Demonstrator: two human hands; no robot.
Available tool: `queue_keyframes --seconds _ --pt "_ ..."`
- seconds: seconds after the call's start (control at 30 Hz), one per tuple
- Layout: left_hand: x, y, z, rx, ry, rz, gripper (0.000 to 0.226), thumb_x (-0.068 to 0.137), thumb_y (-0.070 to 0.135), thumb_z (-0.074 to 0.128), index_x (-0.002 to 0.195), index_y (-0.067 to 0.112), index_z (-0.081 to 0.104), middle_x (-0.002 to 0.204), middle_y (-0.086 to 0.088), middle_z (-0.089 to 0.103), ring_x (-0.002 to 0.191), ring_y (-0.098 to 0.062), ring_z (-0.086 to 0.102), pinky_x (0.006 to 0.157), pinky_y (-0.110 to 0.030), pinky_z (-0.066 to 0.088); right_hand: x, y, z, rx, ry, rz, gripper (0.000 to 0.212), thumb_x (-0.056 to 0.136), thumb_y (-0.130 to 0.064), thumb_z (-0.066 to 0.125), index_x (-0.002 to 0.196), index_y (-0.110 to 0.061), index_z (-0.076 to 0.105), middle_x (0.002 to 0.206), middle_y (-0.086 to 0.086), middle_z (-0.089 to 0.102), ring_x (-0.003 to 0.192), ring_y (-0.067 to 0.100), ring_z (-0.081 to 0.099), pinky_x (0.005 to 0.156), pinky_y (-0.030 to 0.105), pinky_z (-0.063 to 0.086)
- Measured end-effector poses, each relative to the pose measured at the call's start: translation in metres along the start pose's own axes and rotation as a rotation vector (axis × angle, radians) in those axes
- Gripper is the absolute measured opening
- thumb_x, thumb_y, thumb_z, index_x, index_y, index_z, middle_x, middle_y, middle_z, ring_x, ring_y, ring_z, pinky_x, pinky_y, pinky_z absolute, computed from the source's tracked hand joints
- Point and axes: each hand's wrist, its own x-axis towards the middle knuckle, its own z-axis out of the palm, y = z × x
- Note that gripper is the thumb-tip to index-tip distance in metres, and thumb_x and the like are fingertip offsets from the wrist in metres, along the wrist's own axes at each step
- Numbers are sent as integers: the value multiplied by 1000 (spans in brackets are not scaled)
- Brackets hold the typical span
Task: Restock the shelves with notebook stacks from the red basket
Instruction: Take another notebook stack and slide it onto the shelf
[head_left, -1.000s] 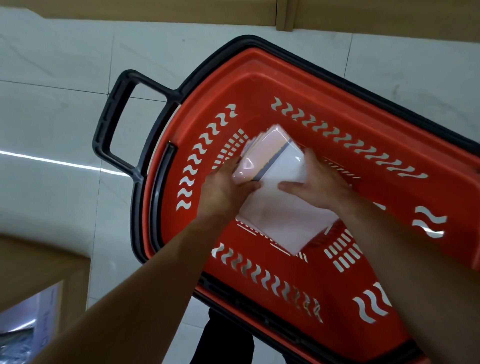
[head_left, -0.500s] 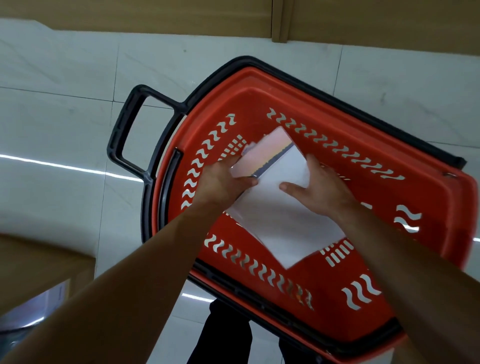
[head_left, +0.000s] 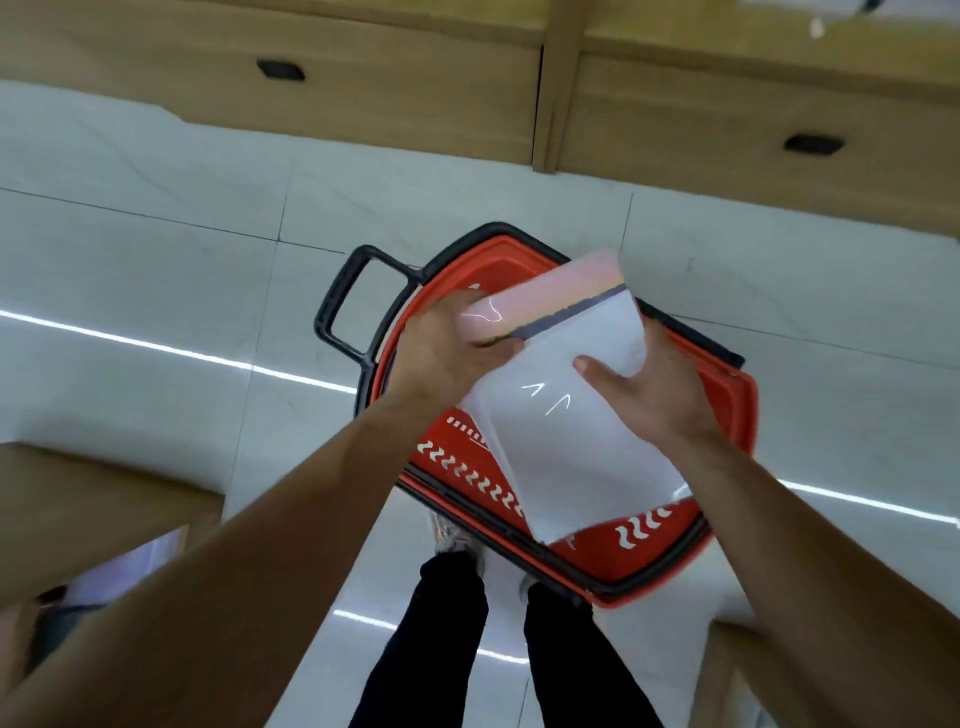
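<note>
A wrapped stack of notebooks (head_left: 566, 431), white on top with a pink edge and a dark band, hangs in the air above the red basket (head_left: 727, 452). My left hand (head_left: 441, 353) grips its left side near the pink edge. On the stack's right side sits my right hand (head_left: 654, 389), thumb lying on the white cover. The basket stands on the floor below; its black handle (head_left: 343, 306) sticks out to the left. The stack and my hands hide most of its inside.
Wooden drawer units (head_left: 395, 88) with black pulls run along the far side of the white tiled floor (head_left: 156, 291). A wooden shelf corner (head_left: 93, 509) sits at lower left, another at lower right. My legs in black trousers (head_left: 447, 639) stand just behind the basket.
Both hands have lifted the notebook stack up out of the basket. The view has risen, so the basket looks smaller and the drawer fronts have come into sight.
</note>
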Motion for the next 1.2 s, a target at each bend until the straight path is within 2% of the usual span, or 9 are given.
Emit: queue_keyframes --seconds 0.13,0.2,0.27,0.37,0.5,0.67,0.8,0.9,1.2 --pt "-31 50 -37 -97 168 84 69 64 41 92 124 22 63 120 3 51 101 -9 56 91 -29 54 -43 -53 -46 11 103 -11 58 81 -57 74 118 -18 53 105 -8 59 94 14 54 72 22 40" --pt "-47 79 -59 -167 248 103 74 63 37 93 127 19 61 125 0 48 105 -8 55 92 -21 52 -65 -78 -69 30 167 -14 54 81 -60 73 111 -21 52 102 -8 59 91 14 53 75 23 40" --pt "-65 109 -82 -246 284 66 88 65 38 93 140 18 50 132 1 46 111 -6 50 87 -5 45 -88 -101 -90 79 230 -17 53 79 -60 74 109 -22 54 101 -9 61 90 13 56 78 24 42" --pt "-92 152 -111 -377 268 -3 108 68 42 90 154 18 30 129 7 54 116 -10 55 89 -12 46 -122 -135 -121 197 312 0 51 79 -54 78 112 -19 58 101 -10 64 90 10 60 77 21 42" --pt "-130 188 -139 -381 241 16 67 76 42 84 135 27 54 90 26 62 94 -10 68 71 -10 48 -163 -171 -154 254 408 -14 49 78 -51 80 107 -19 57 95 -9 65 88 12 63 76 19 43" --pt "-187 221 -155 -405 131 74 79 86 57 67 151 55 23 109 15 70 93 -10 70 83 -30 58 -202 -205 -192 320 511 36 65 76 -62 75 117 -15 57 107 3 71 104 28 66 84 32 53" --pt "-212 255 -167 -467 181 149 62 97 39 62 152 37 35 112 11 68 96 -7 68 80 -12 53 -227 -220 -217 359 504 31 83 73 -71 69 131 -16 52 121 7 69 114 31 64 94 42 54" --pt "-225 282 -178 -449 187 183 40 98 23 62 137 19 52 109 8 65 98 -13 65 67 0 43 -243 -226 -239 364 480 9 74 79 -64 72 131 -15 51 121 6 69 112 29 64 89 31 50" --pt "-234 338 -175 -453 107 276 35 99 17 56 134 21 56 102 18 68 88 5 66 65 -7 48 -250 -229 -305 395 416 -65 54 89 -52 66 129 -17 55 114 -5 67 105 20 65 92 34 50"
